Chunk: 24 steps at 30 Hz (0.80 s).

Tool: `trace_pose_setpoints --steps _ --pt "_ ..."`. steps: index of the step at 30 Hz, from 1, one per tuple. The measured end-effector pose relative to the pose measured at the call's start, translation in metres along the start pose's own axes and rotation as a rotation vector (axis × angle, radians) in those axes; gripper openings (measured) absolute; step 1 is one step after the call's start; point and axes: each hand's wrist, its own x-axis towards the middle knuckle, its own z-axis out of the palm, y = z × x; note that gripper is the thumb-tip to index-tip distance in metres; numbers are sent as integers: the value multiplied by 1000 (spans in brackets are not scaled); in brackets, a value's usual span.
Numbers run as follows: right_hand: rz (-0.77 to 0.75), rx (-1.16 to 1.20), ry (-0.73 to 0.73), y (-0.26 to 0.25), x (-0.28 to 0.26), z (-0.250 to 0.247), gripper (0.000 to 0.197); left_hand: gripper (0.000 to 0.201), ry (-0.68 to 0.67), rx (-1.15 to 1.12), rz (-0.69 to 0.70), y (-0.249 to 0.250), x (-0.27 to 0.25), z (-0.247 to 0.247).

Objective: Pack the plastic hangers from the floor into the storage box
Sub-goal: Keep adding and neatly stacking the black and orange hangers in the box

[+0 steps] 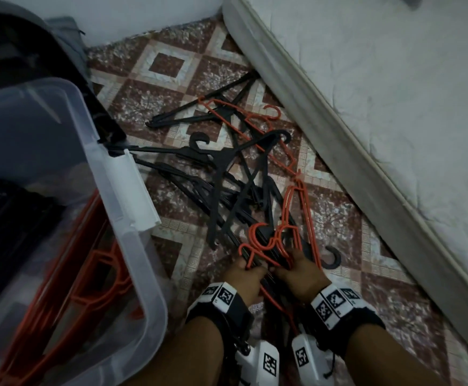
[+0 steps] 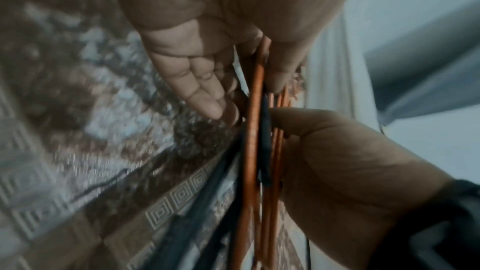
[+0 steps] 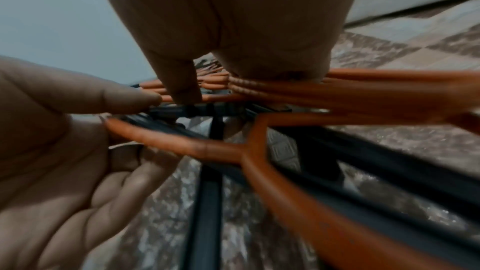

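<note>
Both hands meet low in the head view on one bundle of orange and black hangers (image 1: 269,242). My left hand (image 1: 251,270) grips the bundle's left side and my right hand (image 1: 291,260) grips its right, fingers curled round the bars. In the left wrist view my left hand (image 2: 246,93) pinches an orange bar (image 2: 253,130) between thumb and fingers. The right wrist view shows my right hand (image 3: 207,87) clamped on several orange bars (image 3: 285,89). More black hangers (image 1: 227,168) and an orange hanger (image 1: 255,121) lie tangled on the floor. The clear storage box (image 1: 154,288) stands at left, with orange hangers (image 1: 87,288) inside.
A white mattress (image 1: 380,107) runs along the right edge of the patterned floor (image 1: 166,65). A dark bag or garment (image 1: 18,51) sits behind the box by the wall. A black hanger hook (image 1: 334,257) lies just right of my right hand.
</note>
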Motion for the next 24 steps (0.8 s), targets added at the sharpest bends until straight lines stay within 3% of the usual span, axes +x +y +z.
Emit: trace_pose_setpoints --steps 4,7,11,15,18,21,24 --pt "-57 -4 -46 -5 -22 -17 57 10 -75 143 55 18 -26 0" --pt "-90 28 -104 -6 -39 -28 55 28 -119 332 85 32 -45 0" --pt "-138 167 -150 -3 -60 -39 48 27 -166 577 138 53 -66 0" --pt "-157 363 -158 -2 -76 -45 52 54 -180 744 330 78 -90 4" --pt "-203 408 -166 1 -85 -46 66 39 -36 691 500 104 -115 5" --pt "-208 451 -162 2 -91 -47 77 41 83 672 577 131 -134 0" --pt "-238 538 -165 1 -95 -48 73 46 54 884 666 152 -154 -4"
